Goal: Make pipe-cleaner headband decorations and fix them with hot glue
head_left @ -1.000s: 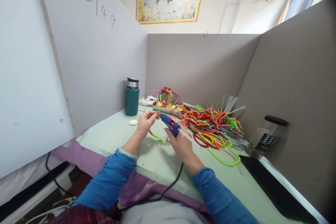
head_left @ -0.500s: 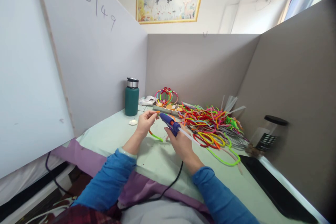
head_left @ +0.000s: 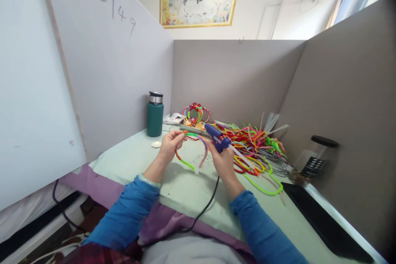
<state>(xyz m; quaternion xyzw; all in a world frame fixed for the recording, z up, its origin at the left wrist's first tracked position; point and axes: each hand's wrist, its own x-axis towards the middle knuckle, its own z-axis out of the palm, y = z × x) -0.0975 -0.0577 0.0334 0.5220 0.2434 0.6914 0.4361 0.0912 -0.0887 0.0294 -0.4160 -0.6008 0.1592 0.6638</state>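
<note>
Pinched in my left hand (head_left: 172, 145) is a multicoloured fuzzy hoop (head_left: 204, 154), with green, orange, red and purple stretches, curving over the pale green tabletop. A small orange piece shows at my left fingertips. My right hand (head_left: 224, 162) is wrapped round a blue glue gun (head_left: 217, 137), whose nozzle points up and to the left, apart from my left fingers. A clear glue stick (head_left: 243, 157) sticks out of its back end. The black cord (head_left: 208, 207) runs down from near my right hand over the table edge.
A green bottle (head_left: 155, 114) stands at the back left, near a small white piece (head_left: 156, 144). Behind, finished hoops (head_left: 196, 112) rest on a tray (head_left: 193, 128). Bright fuzzy stems (head_left: 250, 138) are heaped to the right, before a clear jar (head_left: 318, 159) and black mat (head_left: 324, 218).
My right hand has moved the glue gun right, away from my left fingertips. More of the hoop is now visible. My left hand has hardly moved.
</note>
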